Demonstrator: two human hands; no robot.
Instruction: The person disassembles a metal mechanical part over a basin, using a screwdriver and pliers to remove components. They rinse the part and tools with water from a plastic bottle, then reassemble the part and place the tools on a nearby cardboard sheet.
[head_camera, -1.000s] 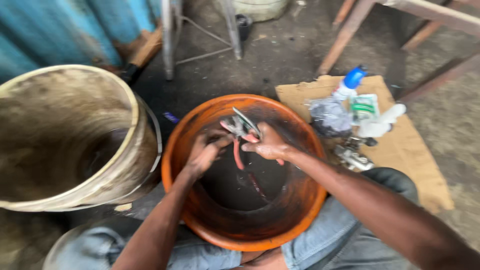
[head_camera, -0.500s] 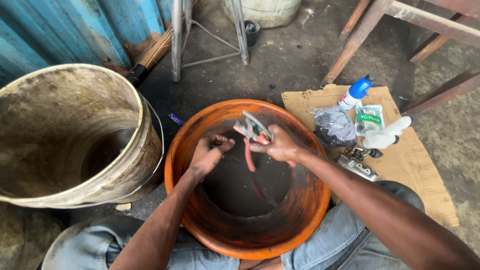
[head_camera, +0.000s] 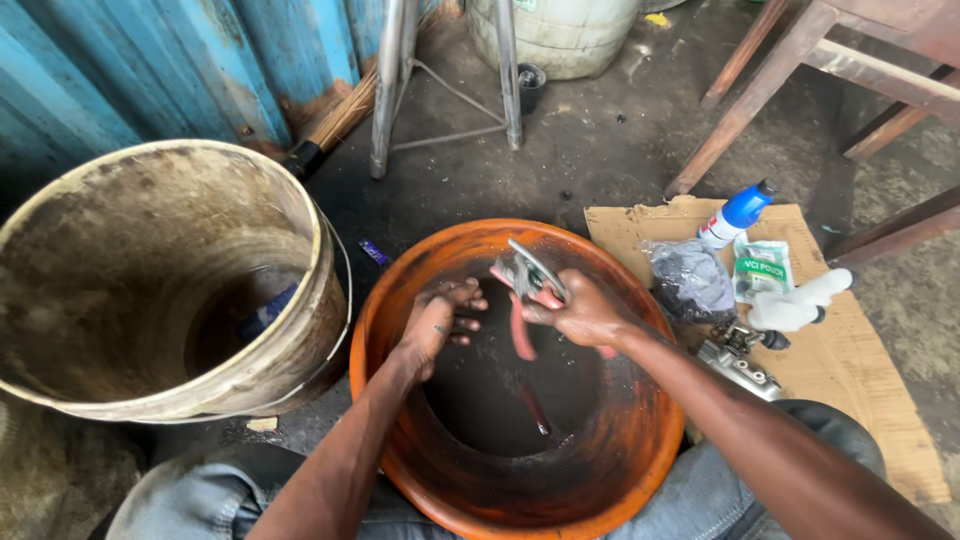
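Orange basin (head_camera: 640, 470) near centre: right hand (head_camera: 580, 312) pinching red-handled pliers (head_camera: 528, 285), left hand (head_camera: 437, 318) fingers loosely curled, empty, just left.

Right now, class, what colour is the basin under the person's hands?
Orange, stained dark inside: the basin shows best in the head view.

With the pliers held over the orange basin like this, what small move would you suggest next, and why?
Probably lower the pliers towards the dark liquid: the right hand holds them above the orange basin, while the left hand waits open beside them, free to rub them.
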